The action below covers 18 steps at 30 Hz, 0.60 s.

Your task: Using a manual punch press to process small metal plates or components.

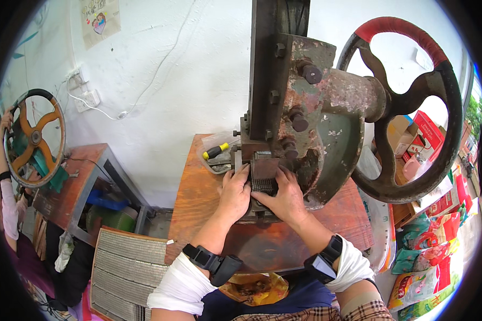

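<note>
My left hand [234, 192] and my right hand [285, 199] grip a dark ridged metal piece [262, 185] from its two sides, under the head of an old hand press [305, 101]. The left fingers are curled along its left side. On the other side, my right thumb reaches across the piece's near part and the right fingers bend round its right edge. A brownish metal plate [265, 168] stands upright just behind the ridges. The fingertips are partly hidden by the metal parts. The press stands on a worn wooden table [268, 246].
A yellow-and-black screwdriver [216, 151] lies across a clear plastic tub [219, 167] behind my left hand. The press's large handwheel [451, 107] rises at right. A framed rack of metal strips [126, 267] leans at lower left. Another person's hand [7, 119] holds a second handwheel [55, 155].
</note>
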Tool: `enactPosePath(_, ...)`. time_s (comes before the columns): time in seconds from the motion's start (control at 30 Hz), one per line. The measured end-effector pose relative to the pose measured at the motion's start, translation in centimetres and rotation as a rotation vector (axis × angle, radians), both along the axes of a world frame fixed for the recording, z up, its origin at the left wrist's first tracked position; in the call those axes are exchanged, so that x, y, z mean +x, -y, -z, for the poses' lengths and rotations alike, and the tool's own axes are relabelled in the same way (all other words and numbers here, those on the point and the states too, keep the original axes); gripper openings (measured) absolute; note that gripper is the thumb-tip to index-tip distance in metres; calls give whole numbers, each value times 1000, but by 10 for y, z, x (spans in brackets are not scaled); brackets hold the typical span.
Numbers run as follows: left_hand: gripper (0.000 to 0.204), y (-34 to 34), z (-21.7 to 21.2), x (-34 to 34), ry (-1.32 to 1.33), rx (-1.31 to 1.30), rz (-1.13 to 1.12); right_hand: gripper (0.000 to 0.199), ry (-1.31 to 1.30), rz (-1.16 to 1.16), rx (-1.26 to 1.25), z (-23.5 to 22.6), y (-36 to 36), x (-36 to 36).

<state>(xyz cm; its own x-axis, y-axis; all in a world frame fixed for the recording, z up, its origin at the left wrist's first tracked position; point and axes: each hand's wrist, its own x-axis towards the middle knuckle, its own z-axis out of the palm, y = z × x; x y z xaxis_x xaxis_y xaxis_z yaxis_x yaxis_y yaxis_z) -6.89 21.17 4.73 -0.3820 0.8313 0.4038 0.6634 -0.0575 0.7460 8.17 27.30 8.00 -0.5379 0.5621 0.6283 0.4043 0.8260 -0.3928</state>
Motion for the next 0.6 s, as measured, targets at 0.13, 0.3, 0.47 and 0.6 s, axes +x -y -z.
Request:
enactPosePath(0.13, 46, 1, 8, -9, 88, 23, -10, 84, -37, -10, -125, 1, -4, -9)
enactPosePath(0.3, 49, 6, -14, 4, -192, -225, -76, 82, -81, -175, -199, -1, -19, 6)
enactPosePath(0.47, 50, 16, -24, 5, -192, -313, -98, 53, 58, -196, -18, -65, 18, 57)
enactPosePath(0.6, 50, 21, -30, 8, -217, -340, -123, 59, -61, 219, 771, -225, -38, 257)
